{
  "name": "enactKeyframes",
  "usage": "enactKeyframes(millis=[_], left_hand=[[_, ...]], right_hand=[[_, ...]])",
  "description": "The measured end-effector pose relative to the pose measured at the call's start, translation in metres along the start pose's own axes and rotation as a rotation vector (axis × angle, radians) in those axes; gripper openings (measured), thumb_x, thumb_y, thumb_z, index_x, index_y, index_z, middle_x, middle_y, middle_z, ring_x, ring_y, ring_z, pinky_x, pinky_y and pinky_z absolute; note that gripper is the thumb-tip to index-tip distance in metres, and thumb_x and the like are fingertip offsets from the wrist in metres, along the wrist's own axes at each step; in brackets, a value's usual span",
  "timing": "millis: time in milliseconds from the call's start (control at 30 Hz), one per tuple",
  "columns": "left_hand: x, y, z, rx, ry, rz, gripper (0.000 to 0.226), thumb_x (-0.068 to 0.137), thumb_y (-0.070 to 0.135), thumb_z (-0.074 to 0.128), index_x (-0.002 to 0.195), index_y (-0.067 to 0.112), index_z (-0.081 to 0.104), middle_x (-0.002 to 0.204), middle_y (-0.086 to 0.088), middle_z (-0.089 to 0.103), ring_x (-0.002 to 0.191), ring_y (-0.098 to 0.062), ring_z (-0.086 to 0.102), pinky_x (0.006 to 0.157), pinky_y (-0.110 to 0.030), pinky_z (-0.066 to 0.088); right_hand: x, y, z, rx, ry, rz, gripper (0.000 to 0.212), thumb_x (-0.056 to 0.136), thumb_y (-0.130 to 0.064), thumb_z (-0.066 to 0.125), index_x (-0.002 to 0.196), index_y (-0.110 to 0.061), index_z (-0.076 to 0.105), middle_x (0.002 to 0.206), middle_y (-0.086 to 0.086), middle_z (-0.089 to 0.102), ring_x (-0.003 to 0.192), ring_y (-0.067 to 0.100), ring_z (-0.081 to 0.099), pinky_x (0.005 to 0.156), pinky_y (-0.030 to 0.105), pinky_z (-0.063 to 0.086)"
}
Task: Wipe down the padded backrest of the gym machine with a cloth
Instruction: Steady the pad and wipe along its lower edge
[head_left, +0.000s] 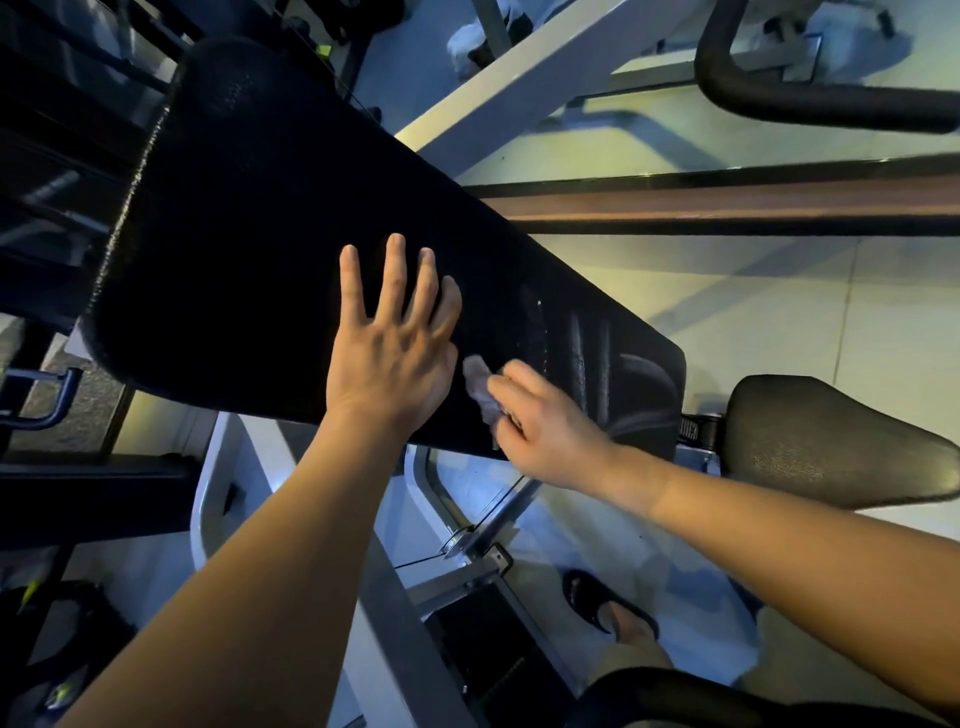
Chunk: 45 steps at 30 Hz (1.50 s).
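Observation:
The long black padded backrest (270, 218) runs from the upper left down to the right centre. My left hand (397, 343) lies flat on its middle with the fingers spread. Just to its right, my right hand (545, 426) is closed on a small pale cloth (480, 387) and presses it against the pad near the lower edge. Wet streaks (587, 353) shine on the pad to the right of the cloth.
A black seat pad (831, 441) sits at the right, close to the backrest's end. Grey frame beams (498, 98) cross behind and below. A curved black handle (810, 98) is at the top right. My sandalled foot (613, 608) stands on the floor below.

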<state>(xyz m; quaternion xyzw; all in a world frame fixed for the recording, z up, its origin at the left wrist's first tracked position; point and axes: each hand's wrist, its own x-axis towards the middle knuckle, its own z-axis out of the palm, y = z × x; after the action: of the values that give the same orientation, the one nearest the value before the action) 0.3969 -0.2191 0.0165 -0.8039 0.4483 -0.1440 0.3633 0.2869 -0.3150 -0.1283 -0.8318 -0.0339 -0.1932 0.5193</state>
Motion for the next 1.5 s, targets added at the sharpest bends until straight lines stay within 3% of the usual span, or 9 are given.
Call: enactKeyframes(millis=[233, 633, 733, 800, 867, 1033, 1133, 1300, 1500], left_hand=[[0.001, 0.001, -0.002, -0.011, -0.016, -0.002, 0.063, 0.1, 0.041, 0.041, 0.155, 0.013, 0.03, 0.167, -0.017, 0.021, 0.156, -0.045, 0.005, 0.12, -0.072, 0.002], [0.002, 0.003, -0.002, -0.031, 0.001, -0.009, 0.059, 0.098, 0.035, 0.046, 0.151, 0.01, 0.037, 0.164, -0.019, 0.027, 0.155, -0.046, 0.011, 0.119, -0.074, 0.004], [0.003, 0.003, -0.004, -0.018, -0.011, -0.018, 0.061, 0.098, 0.037, 0.046, 0.152, 0.012, 0.036, 0.165, -0.018, 0.026, 0.155, -0.046, 0.009, 0.12, -0.073, 0.001], [0.003, 0.004, -0.004, -0.007, -0.017, -0.021, 0.06, 0.098, 0.037, 0.046, 0.152, 0.012, 0.035, 0.165, -0.018, 0.026, 0.155, -0.046, 0.009, 0.119, -0.072, -0.001], [0.003, 0.004, -0.004, -0.009, -0.021, -0.021, 0.06, 0.098, 0.036, 0.046, 0.152, 0.012, 0.036, 0.165, -0.018, 0.026, 0.155, -0.046, 0.009, 0.119, -0.072, -0.003], [0.002, 0.005, -0.004, 0.004, -0.025, -0.029, 0.061, 0.098, 0.038, 0.043, 0.153, 0.013, 0.034, 0.166, -0.018, 0.025, 0.155, -0.045, 0.007, 0.119, -0.072, -0.002], [0.003, 0.005, -0.004, -0.002, -0.028, -0.024, 0.06, 0.098, 0.038, 0.04, 0.153, 0.014, 0.033, 0.166, -0.017, 0.024, 0.155, -0.045, 0.007, 0.119, -0.072, -0.003], [0.004, 0.006, -0.003, -0.002, -0.016, -0.026, 0.06, 0.098, 0.038, 0.043, 0.151, 0.013, 0.035, 0.165, -0.018, 0.026, 0.155, -0.046, 0.009, 0.119, -0.072, -0.002], [0.003, 0.006, -0.004, -0.003, -0.021, -0.027, 0.06, 0.097, 0.036, 0.042, 0.151, 0.013, 0.034, 0.165, -0.018, 0.027, 0.155, -0.046, 0.009, 0.119, -0.072, -0.002]], right_hand=[[0.07, 0.055, -0.056, 0.083, 0.271, 0.469, 0.049, 0.103, -0.015, 0.04, 0.151, -0.027, 0.045, 0.13, 0.005, 0.045, 0.107, 0.008, 0.05, 0.102, 0.02, 0.037], [0.038, 0.06, -0.022, 0.027, 0.31, 0.497, 0.021, 0.101, -0.014, 0.049, 0.116, -0.014, 0.064, 0.11, -0.003, 0.058, 0.102, 0.015, 0.055, 0.08, 0.012, 0.035], [-0.012, 0.029, -0.001, 0.115, 0.147, 0.429, 0.022, 0.098, -0.005, 0.051, 0.116, -0.01, 0.063, 0.111, -0.004, 0.058, 0.101, 0.006, 0.055, 0.084, 0.005, 0.037], [-0.02, 0.032, -0.007, 0.073, 0.021, 0.341, 0.019, 0.098, -0.009, 0.05, 0.112, -0.014, 0.063, 0.113, -0.002, 0.061, 0.102, 0.01, 0.058, 0.089, 0.019, 0.045], [0.0, 0.045, -0.023, 0.017, 0.101, 0.318, 0.013, 0.101, -0.016, 0.05, 0.103, -0.018, 0.063, 0.104, 0.001, 0.064, 0.099, 0.017, 0.061, 0.087, 0.03, 0.048], [0.074, 0.055, -0.057, 0.039, 0.349, 0.459, 0.021, 0.105, -0.019, 0.044, 0.109, -0.01, 0.062, 0.099, -0.004, 0.06, 0.08, -0.009, 0.057, 0.072, 0.008, 0.042], [0.054, 0.05, -0.028, 0.033, 0.262, 0.463, 0.016, 0.101, -0.015, 0.048, 0.106, -0.011, 0.063, 0.106, 0.002, 0.064, 0.097, 0.014, 0.056, 0.083, 0.027, 0.041], [-0.007, 0.034, -0.025, 0.08, -0.112, 0.276, 0.021, 0.093, -0.012, 0.05, 0.085, -0.03, 0.057, 0.096, -0.008, 0.06, 0.091, 0.014, 0.058, 0.083, 0.031, 0.046], [0.077, 0.045, -0.049, 0.179, 0.368, 0.509, 0.017, 0.103, -0.019, 0.046, 0.105, -0.012, 0.062, 0.096, -0.006, 0.06, 0.078, -0.012, 0.057, 0.07, 0.011, 0.043]])
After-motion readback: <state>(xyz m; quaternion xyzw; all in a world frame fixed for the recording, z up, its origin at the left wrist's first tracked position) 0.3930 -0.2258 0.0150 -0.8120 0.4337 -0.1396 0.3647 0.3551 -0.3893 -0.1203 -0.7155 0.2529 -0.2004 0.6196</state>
